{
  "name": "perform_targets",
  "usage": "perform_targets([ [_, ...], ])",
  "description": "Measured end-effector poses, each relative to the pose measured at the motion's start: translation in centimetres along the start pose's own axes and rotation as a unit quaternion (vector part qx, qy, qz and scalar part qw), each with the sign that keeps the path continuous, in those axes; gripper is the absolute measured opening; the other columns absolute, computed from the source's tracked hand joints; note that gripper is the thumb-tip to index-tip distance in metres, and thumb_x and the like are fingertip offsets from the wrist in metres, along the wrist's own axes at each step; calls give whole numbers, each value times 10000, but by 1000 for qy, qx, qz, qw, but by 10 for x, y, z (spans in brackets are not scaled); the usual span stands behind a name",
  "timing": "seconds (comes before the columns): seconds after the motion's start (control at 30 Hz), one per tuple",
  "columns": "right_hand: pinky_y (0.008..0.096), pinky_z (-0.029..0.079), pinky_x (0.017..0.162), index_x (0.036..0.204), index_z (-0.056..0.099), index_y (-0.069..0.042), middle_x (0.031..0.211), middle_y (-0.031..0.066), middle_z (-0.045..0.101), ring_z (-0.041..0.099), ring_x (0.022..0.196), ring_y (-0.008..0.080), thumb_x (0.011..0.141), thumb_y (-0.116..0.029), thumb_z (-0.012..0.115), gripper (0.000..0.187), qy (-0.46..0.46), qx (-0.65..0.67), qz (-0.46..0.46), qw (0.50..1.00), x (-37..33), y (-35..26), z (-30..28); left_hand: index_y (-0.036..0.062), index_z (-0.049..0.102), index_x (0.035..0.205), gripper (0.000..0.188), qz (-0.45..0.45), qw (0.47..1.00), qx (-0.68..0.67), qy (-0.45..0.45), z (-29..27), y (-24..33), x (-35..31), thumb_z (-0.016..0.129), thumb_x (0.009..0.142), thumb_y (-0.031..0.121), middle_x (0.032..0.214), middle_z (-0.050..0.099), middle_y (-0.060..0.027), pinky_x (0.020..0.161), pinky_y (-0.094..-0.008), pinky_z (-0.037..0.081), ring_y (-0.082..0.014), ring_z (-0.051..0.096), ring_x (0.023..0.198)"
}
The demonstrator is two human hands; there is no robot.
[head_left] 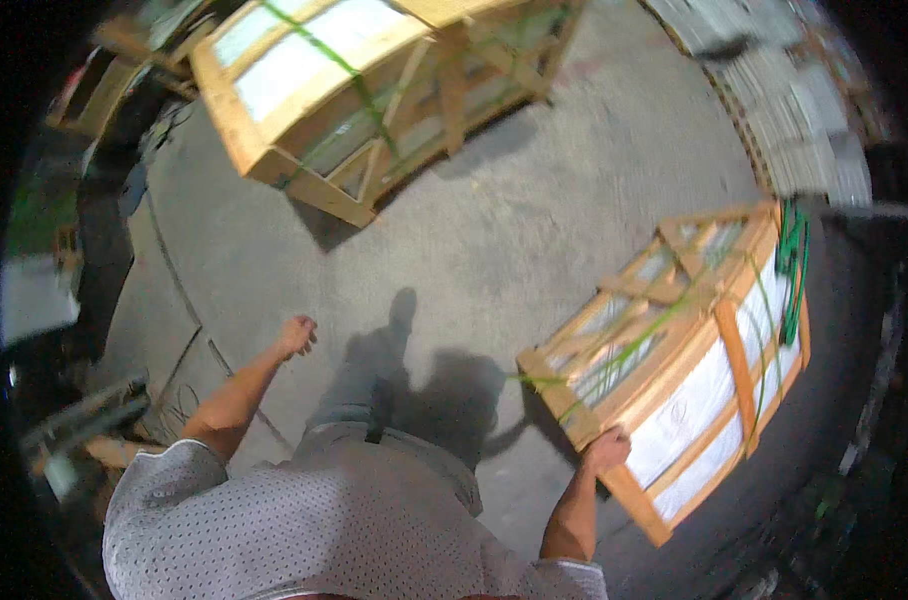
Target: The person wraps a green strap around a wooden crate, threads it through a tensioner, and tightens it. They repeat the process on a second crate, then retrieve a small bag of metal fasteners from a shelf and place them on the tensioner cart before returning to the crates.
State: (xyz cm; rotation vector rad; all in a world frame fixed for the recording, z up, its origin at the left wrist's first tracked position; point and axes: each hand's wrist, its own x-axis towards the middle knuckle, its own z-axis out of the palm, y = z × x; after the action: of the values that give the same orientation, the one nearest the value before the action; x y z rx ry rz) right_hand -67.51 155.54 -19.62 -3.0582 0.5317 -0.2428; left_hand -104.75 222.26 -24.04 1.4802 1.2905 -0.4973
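1. Nearest the lens I see the shoulders of a grey mesh shirt [304, 520], and both forearms run out from under it over a concrete floor [494, 230].
2. My right hand [607, 448] rests on the near corner of a wooden crate [674, 370] bound with green straps [634, 345]. The palm lies on the top edge of the frame, and I cannot tell whether the fingers curl over it or only press.
3. My left hand [297, 335] swings free out to the side with its fingers loosely curled, gripping nothing and well apart from any crate.
4. White slabs show through the crate's slats, so I judge it heavy. I would push low and steady from that corner rather than yank it.
5. A green bundle [794, 265] of cord or strap lies on the crate's far end, beyond the right hand. I would watch that it does not slide off or snag.
6. Loose strap trails off the crate's corner just ahead of the right hand, toward the legs. I would keep my feet clear of it.
7. A second strapped crate [374, 90] sits well ahead of the left hand, and stacked grey blocks [784, 110] lie far beyond the right. I would bring the left hand onto the frame before shifting anything.
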Motion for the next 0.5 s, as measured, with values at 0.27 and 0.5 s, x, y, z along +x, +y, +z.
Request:
perform_targets([
  [0.27, 481, 428, 744, 843, 623, 8, 824, 189, 612, 559, 812, 380, 898, -442, 540, 461, 64, 5, 62, 996, 2, -55, -6, -45, 599, 1045, 362, 3, 973, 197, -122, 88, 87, 129, 500, 917, 279, 798, 664, -157, 481, -357, 493, -219, 609, 572],
  [0.5, 397, 440, 699, 917, 582, 56, 838, 147, 578, 530, 784, 257, 942, -337, 534, 397, -29, 129, 131, 983, 10, -40, 9, -32, 631, 1037, 463, 115, 843, 465, -244, 286, 79, 238, 469, 905, 382, 861, 661, -195, 771, -471, 493, -371, 645, 832],
])
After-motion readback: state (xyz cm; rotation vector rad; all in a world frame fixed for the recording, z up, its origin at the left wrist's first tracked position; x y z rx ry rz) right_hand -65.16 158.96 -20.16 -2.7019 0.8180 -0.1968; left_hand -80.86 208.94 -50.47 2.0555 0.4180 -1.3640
